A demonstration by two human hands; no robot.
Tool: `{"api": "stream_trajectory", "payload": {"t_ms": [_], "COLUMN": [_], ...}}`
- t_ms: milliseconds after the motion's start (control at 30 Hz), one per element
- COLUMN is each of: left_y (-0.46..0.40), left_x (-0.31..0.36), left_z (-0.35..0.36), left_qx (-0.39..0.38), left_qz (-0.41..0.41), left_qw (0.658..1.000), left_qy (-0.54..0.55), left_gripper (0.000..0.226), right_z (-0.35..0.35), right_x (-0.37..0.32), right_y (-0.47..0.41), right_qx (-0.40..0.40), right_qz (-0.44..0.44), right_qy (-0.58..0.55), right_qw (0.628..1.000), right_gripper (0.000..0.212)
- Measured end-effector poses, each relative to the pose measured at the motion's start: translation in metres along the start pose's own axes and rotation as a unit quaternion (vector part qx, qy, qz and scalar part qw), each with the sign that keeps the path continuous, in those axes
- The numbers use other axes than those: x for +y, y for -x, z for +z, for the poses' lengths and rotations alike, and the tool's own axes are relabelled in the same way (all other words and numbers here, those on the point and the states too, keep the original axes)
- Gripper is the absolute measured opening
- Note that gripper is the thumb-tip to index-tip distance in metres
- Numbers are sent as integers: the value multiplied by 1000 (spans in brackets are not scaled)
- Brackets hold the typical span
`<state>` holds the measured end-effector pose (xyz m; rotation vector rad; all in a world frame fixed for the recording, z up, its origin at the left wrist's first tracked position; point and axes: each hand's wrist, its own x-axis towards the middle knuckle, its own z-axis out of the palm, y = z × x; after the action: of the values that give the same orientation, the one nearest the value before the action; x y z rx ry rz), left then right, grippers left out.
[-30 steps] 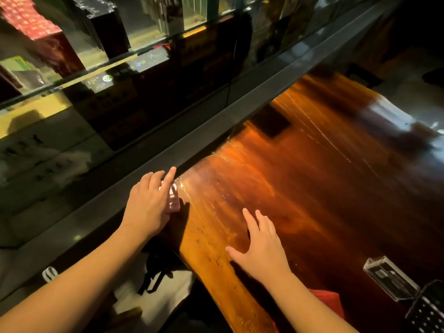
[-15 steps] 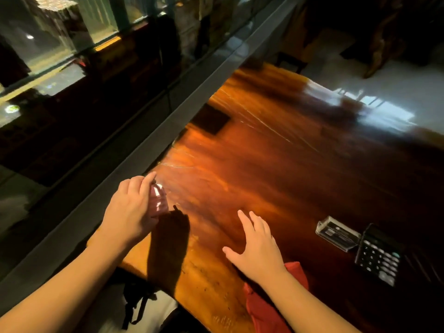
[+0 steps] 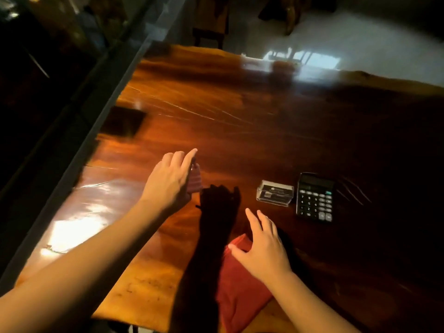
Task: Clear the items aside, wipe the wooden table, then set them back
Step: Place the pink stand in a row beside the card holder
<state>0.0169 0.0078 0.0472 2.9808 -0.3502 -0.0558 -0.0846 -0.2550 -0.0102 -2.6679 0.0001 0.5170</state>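
My left hand (image 3: 169, 180) is closed around a small pinkish ribbed object (image 3: 195, 180), mostly hidden behind the fingers, held just above the glossy wooden table (image 3: 240, 131). My right hand (image 3: 263, 248) hovers with fingers spread, its thumb and palm over the upper end of a red cloth (image 3: 237, 292) lying at the near edge of the table. A clear plastic card holder (image 3: 275, 193) and a black calculator (image 3: 315, 197) sit side by side on the table, right of my left hand.
A dark metal rail and glass partition (image 3: 79, 121) run along the table's left edge. A dark square patch (image 3: 125, 123) lies on the table near that rail. Beyond the table's far edge is a pale floor (image 3: 360, 44) and dark furniture.
My left hand has carried the small pinkish object from the table's left edge toward the middle. My right hand has come over the red cloth. The view swung right, showing the card holder and calculator fully.
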Motion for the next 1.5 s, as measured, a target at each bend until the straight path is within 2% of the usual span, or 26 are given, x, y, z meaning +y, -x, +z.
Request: {"api": "stream_trajectory", "payload": {"t_ms": [300,467,667,933,1200,1500], "left_y": [-64,-82,-94,-92,-31,93], "left_x": [81,109,121,113,79,51], "left_z": [32,51,69,73,57,78], "left_qx": [-68,-68,-85,-66,0,-29], "left_qz": [90,114,120,109,46,-56], "left_qw": [992,988,984,987,999,989], "left_qy": [-64,-74,-104,-96,12,134], "left_gripper": [115,105,123,139,109,96], "right_z": [-10,-12,-13,-12,-3,2], "right_x": [60,81,94,91,66,31], "right_y": [16,22,22,20,28,31], "right_qx": [1,11,8,2,-36,-47], "right_qz": [72,84,92,70,3,-11], "right_qy": [-30,-41,-47,-53,-30,-23], "right_qw": [997,996,995,996,999,999], "right_gripper": [102,103,103,101,94,94]}}
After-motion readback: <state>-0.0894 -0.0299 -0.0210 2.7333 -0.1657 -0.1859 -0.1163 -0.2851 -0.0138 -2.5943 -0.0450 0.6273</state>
